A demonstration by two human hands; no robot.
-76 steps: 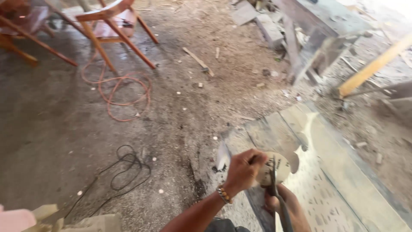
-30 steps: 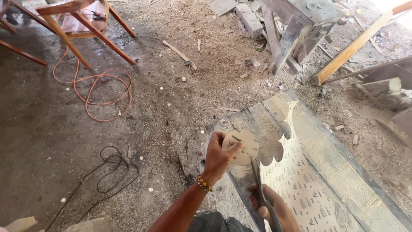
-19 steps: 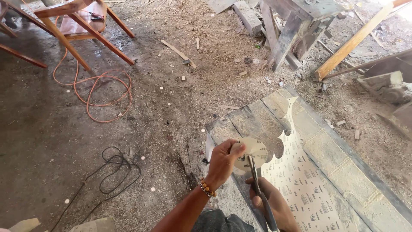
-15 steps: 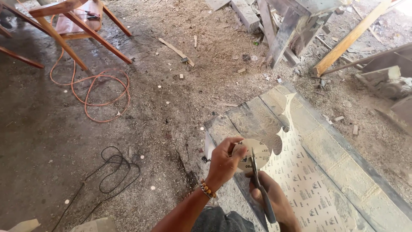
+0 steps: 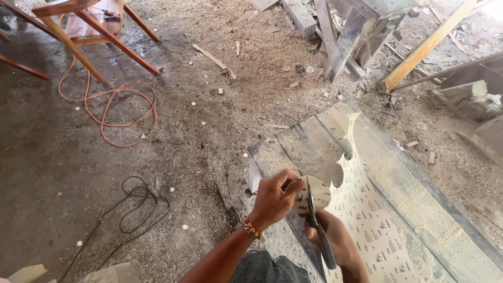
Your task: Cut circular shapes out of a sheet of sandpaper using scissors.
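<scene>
Two hands at work low in the view. Left hand (image 5: 272, 202): fingers (image 5: 287, 184) pinched on the near edge of a round paper disc (image 5: 313, 195), thumb on top, beaded bracelet (image 5: 251, 229) at the wrist. Right hand (image 5: 335, 242): fingers curled tight round the handles of scissors (image 5: 317, 222), blades running up across the disc's middle; how far apart the blades stand, impossible to tell. Disc held just above the corner of a board (image 5: 309, 147), not resting on it.

Beside the hands, to the right: a printed sandpaper sheet (image 5: 372, 225) lying flat along the board, its upper edge scalloped with round cut-outs. Pale planks (image 5: 419, 204) beside the sheet, dusted with sawdust.

Farther out, on the dirt floor (image 5: 52, 173): a black cable (image 5: 136, 204) looped to the left, an orange cord (image 5: 120, 112) coiled beyond it, small pale round bits scattered between. Top left: slanted orange chair legs (image 5: 94, 36). Top centre and right: grey timber offcuts (image 5: 346, 36), a long yellow batten (image 5: 424, 50), wood scraps and shavings all around.
</scene>
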